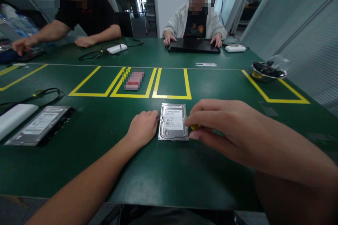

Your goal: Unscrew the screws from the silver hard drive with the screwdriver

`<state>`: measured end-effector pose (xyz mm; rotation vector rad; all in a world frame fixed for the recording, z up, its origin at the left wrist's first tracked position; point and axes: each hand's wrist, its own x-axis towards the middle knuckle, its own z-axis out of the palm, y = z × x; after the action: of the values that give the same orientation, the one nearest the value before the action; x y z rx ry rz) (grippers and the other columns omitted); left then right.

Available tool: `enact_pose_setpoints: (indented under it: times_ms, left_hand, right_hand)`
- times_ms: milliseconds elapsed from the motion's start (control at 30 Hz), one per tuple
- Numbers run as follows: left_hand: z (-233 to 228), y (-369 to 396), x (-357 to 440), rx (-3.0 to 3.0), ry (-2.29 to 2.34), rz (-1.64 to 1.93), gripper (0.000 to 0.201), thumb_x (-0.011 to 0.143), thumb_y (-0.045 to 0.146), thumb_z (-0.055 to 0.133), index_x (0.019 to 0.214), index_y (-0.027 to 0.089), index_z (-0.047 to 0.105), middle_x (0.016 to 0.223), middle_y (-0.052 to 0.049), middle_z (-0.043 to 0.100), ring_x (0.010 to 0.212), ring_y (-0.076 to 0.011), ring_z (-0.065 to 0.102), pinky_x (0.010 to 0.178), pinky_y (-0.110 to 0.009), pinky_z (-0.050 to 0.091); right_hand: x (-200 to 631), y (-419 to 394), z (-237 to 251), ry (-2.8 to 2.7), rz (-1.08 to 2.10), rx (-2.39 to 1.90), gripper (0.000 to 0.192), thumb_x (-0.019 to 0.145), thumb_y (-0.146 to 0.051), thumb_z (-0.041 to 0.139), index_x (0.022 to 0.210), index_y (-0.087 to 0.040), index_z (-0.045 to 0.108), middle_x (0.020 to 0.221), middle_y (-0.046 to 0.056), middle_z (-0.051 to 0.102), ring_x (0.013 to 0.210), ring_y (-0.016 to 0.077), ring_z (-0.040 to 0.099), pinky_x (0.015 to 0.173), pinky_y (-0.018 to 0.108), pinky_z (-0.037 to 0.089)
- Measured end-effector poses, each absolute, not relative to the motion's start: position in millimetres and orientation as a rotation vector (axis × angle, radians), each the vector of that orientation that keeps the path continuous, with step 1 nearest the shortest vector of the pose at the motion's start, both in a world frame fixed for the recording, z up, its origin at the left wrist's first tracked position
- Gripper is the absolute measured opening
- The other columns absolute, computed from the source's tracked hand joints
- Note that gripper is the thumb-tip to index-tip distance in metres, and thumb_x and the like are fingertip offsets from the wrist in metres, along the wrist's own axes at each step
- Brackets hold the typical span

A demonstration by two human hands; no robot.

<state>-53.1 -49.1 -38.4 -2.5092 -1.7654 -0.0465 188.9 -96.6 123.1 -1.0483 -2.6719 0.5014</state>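
- Silver rectangular metal hard drive point(173, 122) lies flat, label up, on the green table point(169, 168), between both hands.
- Left hand point(143, 127) rests curled against the drive's left edge, holding nothing.
- Right hand point(221, 126) pinches a small yellow object point(195, 126) between its fingertips, at the drive's right edge.
- Second hard drive point(39, 124) lies well apart, left of the left hand.

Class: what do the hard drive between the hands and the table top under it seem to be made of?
Hard drive: apparently bare metal, silvery and reflective at its edges, with a white printed label, probably paper. Table top: a dark green mat, possibly rubber or vinyl; soft sheen, yellow lines.
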Motion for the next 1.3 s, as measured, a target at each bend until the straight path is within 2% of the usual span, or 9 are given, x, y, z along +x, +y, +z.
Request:
enact_pose_setpoints:
  times_ms: [300,633,1000,1300]
  left_hand:
    - [-39.3,-49.9,-53.0,-2.526,-1.742,-0.051,0.019,0.098,0.029,0.038,0.095,0.020,0.054,0.091,-0.007,0.067,0.085,-0.0265,0.060,0.071,-0.036,0.041]
    - [-37.2,-50.2,-52.5,-2.528,-1.773,-0.029,0.020,0.098,0.029,0.038,0.097,0.020,0.055,0.093,-0.008,0.067,0.086,-0.0262,0.060,0.073,-0.036,0.042]
    - [-35.0,-50.1,-51.2,-2.537,-1.797,-0.033,0.021,0.098,0.030,0.038,0.099,0.019,0.057,0.095,-0.009,0.068,0.087,-0.0272,0.061,0.073,-0.037,0.044]
    - [-37.2,-49.5,-51.7,-2.526,-1.782,-0.030,0.021,0.098,0.029,0.038,0.098,0.019,0.056,0.093,-0.009,0.067,0.086,-0.0269,0.061,0.072,-0.036,0.043]
  right_hand:
    - [186.5,-95.5,122.7,-2.672,0.445,-1.090,0.017,0.097,-0.023,0.051,0.095,-0.021,0.068,0.096,0.003,0.064,0.079,0.0146,0.059,0.068,0.027,0.042]
    - [188.5,-97.7,126.0,-2.652,0.492,-1.051,0.015,0.094,-0.017,0.053,0.098,-0.021,0.066,0.100,0.002,0.068,0.089,0.0170,0.061,0.074,0.027,0.043]
    - [190.7,-90.3,123.2,-2.656,0.415,-1.044,0.018,0.096,-0.020,0.051,0.092,-0.020,0.068,0.091,0.005,0.064,0.076,0.0153,0.057,0.067,0.027,0.039]
    - [194.8,-89.3,124.6,-2.655,0.393,-1.070,0.013,0.091,-0.018,0.055,0.096,-0.022,0.066,0.091,0.003,0.068,0.082,0.0195,0.061,0.070,0.031,0.042]
